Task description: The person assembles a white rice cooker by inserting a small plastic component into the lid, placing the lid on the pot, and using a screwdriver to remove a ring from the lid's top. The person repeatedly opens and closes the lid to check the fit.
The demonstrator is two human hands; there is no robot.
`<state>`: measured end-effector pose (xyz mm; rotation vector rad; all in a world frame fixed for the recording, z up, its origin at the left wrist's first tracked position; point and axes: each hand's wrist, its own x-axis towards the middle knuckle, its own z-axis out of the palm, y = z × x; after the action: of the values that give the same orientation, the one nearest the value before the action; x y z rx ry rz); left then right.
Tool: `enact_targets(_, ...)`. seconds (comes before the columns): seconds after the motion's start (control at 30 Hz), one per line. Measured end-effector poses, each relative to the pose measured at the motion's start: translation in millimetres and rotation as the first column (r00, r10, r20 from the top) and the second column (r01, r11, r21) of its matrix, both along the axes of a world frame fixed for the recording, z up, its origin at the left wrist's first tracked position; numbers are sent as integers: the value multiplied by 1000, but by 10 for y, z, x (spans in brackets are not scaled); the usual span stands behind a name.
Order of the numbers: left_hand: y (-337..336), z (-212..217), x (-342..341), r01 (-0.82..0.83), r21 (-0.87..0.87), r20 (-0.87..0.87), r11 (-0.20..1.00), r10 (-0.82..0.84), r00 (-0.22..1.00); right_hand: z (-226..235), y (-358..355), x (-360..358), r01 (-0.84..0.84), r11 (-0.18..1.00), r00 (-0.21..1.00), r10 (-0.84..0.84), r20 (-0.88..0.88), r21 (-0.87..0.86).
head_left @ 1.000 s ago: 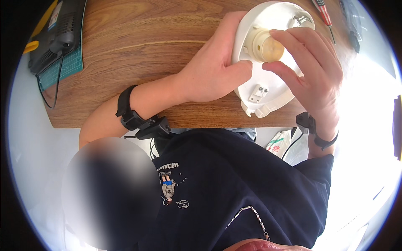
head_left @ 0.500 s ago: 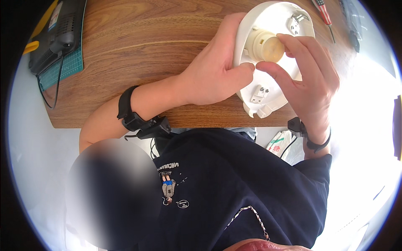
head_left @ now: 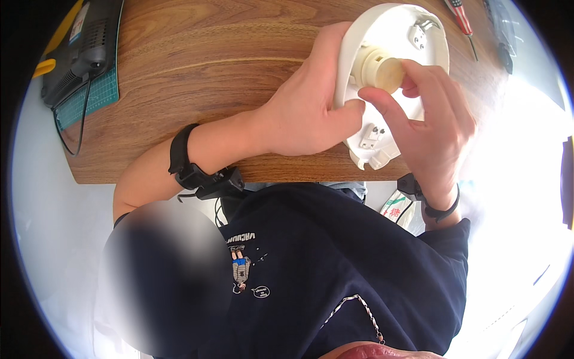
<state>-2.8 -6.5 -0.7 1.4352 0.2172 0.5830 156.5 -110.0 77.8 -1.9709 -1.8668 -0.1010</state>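
Note:
My left hand point(head_left: 320, 99) is closed on the left rim of a white oval plastic housing point(head_left: 387, 13), its thumb bent over the edge. The housing is held tilted above the table near its front edge, its hollow inside in view. From its middle a cream plastic cylinder point(head_left: 373, 67) with a slot in its side sticks out. The thumb and fingers of my right hand point(head_left: 433, 110) grip the cylinder's round end from below and from the right. Small white blocks with metal fittings sit inside the housing: an upper block point(head_left: 418, 39) and a lower block point(head_left: 371, 136).
A wooden table point(head_left: 209, 66) lies under the work. At the left, a black device point(head_left: 92, 42) with a cable stands on a green cutting mat point(head_left: 98, 99). A screwdriver point(head_left: 459, 18) with a patterned handle lies at the far right, next to a clear plastic bag point(head_left: 502, 36).
My right hand has shifted slightly left and turned around the cylinder's end, with its fingertips lower on the rim. My left hand and the housing have moved only a little.

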Motion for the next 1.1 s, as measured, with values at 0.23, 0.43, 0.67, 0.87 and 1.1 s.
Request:
enact_targets(0.23, -7, 26, -29, 8, 68, -14, 998, -7, 1000, 18, -26, -72, 59, 997, 997, -61, -48, -42)
enact_targets(0.43, -3, 19, -24, 10, 122, 0, 993, -10, 1000, 66, 4, -3, -26, 998, 999, 23, -46, -52)
enact_targets(0.67, -12, -6, -6, -2, 121, 19, 993, 0, 1000, 57, 44, 76, -92, 995, 996, 91, -24, -45)
enact_targets(0.87, -1, -2, -7, -11, 150, 22, 989, 8, 1000, 81, 60, 46, -67, 997, 997, 64, -47, -44)
enact_targets(1.1, -19, 5, -32, -38, 185, 35, 982, 32, 999, 4, 29, -107, 91, 995, 996, -91, 5, -47)
